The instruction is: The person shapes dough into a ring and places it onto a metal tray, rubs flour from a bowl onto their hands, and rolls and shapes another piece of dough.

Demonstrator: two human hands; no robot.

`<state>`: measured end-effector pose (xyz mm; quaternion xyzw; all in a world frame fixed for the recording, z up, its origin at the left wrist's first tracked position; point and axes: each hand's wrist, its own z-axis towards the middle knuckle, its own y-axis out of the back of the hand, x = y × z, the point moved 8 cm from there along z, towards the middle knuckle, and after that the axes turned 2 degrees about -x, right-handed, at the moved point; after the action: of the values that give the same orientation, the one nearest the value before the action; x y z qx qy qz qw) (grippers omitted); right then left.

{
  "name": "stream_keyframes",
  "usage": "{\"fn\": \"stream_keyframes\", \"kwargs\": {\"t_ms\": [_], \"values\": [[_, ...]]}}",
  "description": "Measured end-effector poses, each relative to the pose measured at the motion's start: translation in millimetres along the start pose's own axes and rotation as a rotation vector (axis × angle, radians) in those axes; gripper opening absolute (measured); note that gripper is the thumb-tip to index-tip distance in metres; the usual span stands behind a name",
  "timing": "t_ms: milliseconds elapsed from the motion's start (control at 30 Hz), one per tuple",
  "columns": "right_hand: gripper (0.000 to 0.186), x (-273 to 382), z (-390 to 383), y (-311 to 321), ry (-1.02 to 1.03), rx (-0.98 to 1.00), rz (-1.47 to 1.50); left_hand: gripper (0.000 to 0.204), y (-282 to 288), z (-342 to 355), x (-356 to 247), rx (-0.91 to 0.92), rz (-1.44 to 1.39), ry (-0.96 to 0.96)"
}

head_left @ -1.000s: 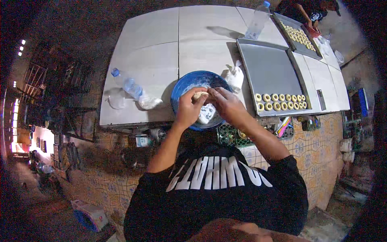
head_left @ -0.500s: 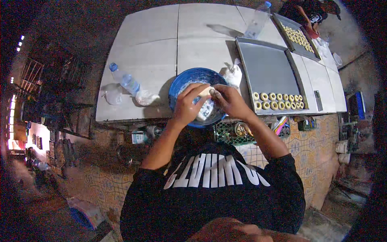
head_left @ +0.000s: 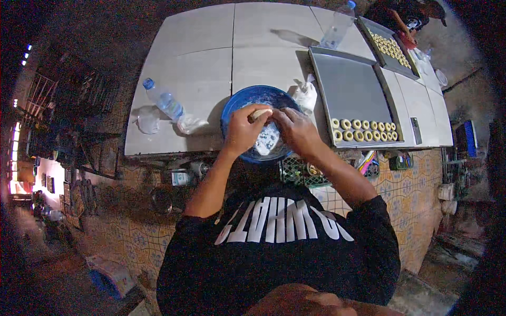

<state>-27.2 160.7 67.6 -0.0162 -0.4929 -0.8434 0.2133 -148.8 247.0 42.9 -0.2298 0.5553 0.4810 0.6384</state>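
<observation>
Shaping by hand seemed the step: the left hand (head_left: 244, 127) had its fingers clamped on a pale, flattish dough lump (head_left: 260, 113) above a round blue plastic bowl (head_left: 240, 95), and the right hand (head_left: 299, 129) bunched its fingertips at the lump's right edge, pinching or not couldn't tell. Next move probably called for light, even pressure inside the rim; a white plastic bag (head_left: 305, 97) crowded the right fingers, while the white tiled tabletop (head_left: 195, 68) gave room ahead-left.

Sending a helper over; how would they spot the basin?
Find the white table. At its near edge, under the person's left hand and right hand, is the basin. Unlike the white bag on its right, it's wide, round and blue.
</observation>
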Motion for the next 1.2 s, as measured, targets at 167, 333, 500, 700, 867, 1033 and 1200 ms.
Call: {"fn": "stream_keyframes", "kwargs": {"t_ms": [167,333,500,700,867,1033,1200], "values": [[0.012,-11,16,2,-0.165,-0.035,0.358,0.023,3,-6,-3,-0.049,0.018,-0.035],[0.026,-48,-5,-48,-0.664,0.142,1.000,0.026,1,-9,18,-0.019,-0.076,0.107],[0.036,-3,13,-10,-0.305,0.106,0.601,0.027,3,-7,55,0.008,-0.197,0.268],[0.041,9,6,-25,-0.012,0.084,0.055,0.025,2,-3,67,0.093,-0.235,0.287],[0.027,5,8,-45,-0.011,0.057,-0.070,0.021,5,9,73,0.158,-0.182,0.250],[0.020,-16,5,-74,-0.162,0.029,-0.053,0.020,10,16,72,0.146,0.002,0.099],[0.017,-67,-2,-88,-0.564,0.067,-0.054,0.023,14,15,76,0.275,0.141,0.076]]}}
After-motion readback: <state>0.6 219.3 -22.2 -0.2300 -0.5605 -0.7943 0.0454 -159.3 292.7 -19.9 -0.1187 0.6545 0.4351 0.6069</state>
